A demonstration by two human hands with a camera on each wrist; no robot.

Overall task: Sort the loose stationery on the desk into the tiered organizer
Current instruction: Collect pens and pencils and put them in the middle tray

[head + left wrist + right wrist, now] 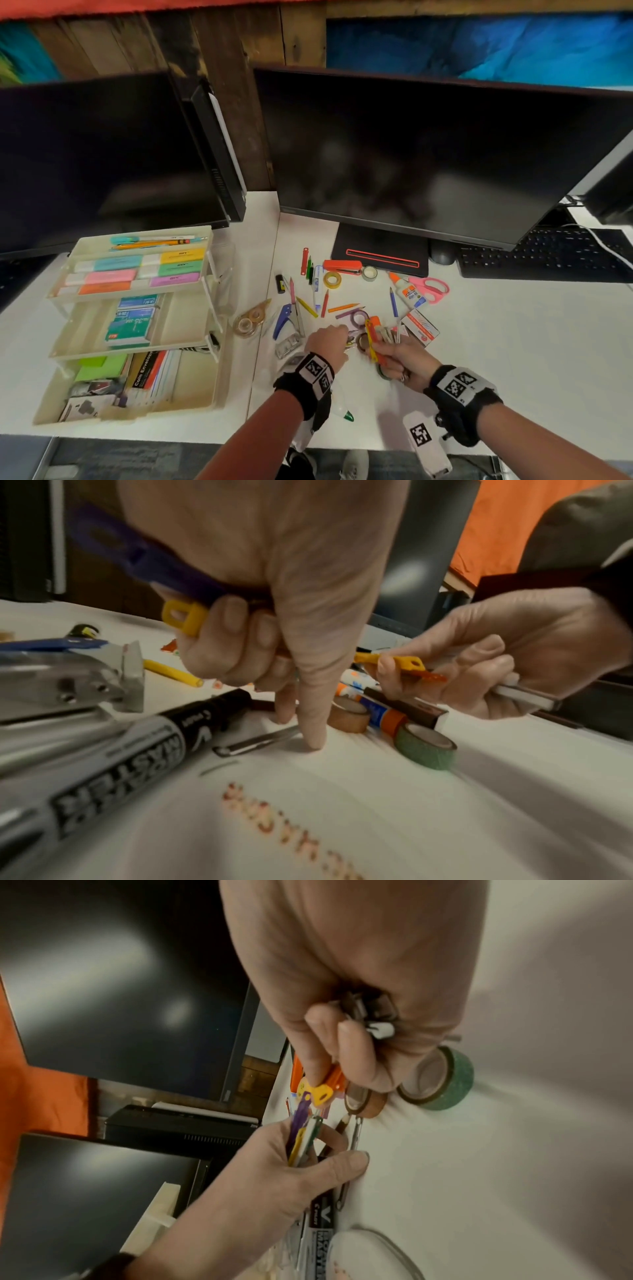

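Observation:
The cream tiered organizer [191, 329] stands at the desk's left, with highlighters, staple boxes and envelopes on its shelves. My left hand [337, 337] grips purple and yellow plastic strips [181, 615] in its curled fingers. Its thumb and forefinger [313, 723] press down on the desk beside a thin metal clip [257, 741]. Just to its right, my right hand [383, 346] grips yellow and orange strips [371, 337] plus a bundle of metal clips [371, 1015]. A green tape roll [426, 746] and a brown tape roll [349, 715] lie under the right hand.
Pencils, a yellow tape roll [332, 280], an orange stapler [342, 265], a glue bottle [407, 291] and pink scissors [431, 289] lie scattered behind my hands. A black marker [137, 750] lies by my left wrist. Two monitors [428, 154] and a keyboard [548, 255] line the back.

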